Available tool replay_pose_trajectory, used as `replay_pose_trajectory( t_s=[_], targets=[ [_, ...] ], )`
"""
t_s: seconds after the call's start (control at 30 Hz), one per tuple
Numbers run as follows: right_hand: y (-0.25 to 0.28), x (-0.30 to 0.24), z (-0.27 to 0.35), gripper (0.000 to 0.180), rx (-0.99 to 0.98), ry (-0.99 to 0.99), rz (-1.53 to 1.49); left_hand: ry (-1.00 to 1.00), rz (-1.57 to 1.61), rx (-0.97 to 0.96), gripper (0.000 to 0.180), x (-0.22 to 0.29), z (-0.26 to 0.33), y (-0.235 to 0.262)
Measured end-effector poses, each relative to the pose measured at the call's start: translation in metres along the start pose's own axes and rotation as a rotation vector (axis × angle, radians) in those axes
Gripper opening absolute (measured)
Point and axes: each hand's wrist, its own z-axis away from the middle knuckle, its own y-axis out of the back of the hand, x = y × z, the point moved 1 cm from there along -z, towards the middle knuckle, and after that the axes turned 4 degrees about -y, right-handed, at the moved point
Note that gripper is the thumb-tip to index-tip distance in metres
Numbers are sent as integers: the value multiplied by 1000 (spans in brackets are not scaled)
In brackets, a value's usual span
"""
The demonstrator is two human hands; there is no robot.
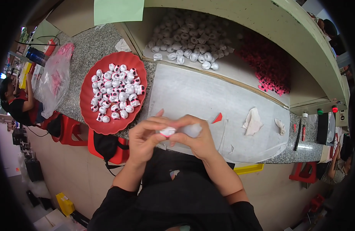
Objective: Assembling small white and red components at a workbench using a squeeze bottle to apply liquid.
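Note:
Just over the near edge of the white sheet, my two hands meet around a small white wrapped piece with a pink edge. My left hand pinches it from the left with thumb and fingers. From the other side, the thumb and fingers of my right hand press on the same piece. A whitish, partly see-through shape shows within my right hand; its kind I cannot make out. Left of my hands, a red scalloped plate holds many similar white pieces with black and pink marks.
A shelf at the back holds heaped plain white pieces and bright pink pieces. On the sheet lie a red scrap and crumpled white scraps. A plastic bag stands far left; red stools are below.

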Motion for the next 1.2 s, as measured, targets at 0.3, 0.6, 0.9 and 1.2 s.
replay_pose_trajectory(
  t_s=[0.3, 0.6, 0.9, 1.2],
  targets=[
    [47, -22, 30, 57, 171, 54, 388, -151, -1359, 46, 24, 19, -52, 62],
    [71, -49, 78, 43, 376, 145, 223, -677, -1322, -697, 21, -77, -162, -63],
    [75, -59, 89, 36, 491, 198, 151, 56, -162, -237, 15, -43, -104, -78],
    [49, -53, 77, 36, 514, 236, 199, 512, 370, -104, 23, -49, -32, -68]
  ],
)
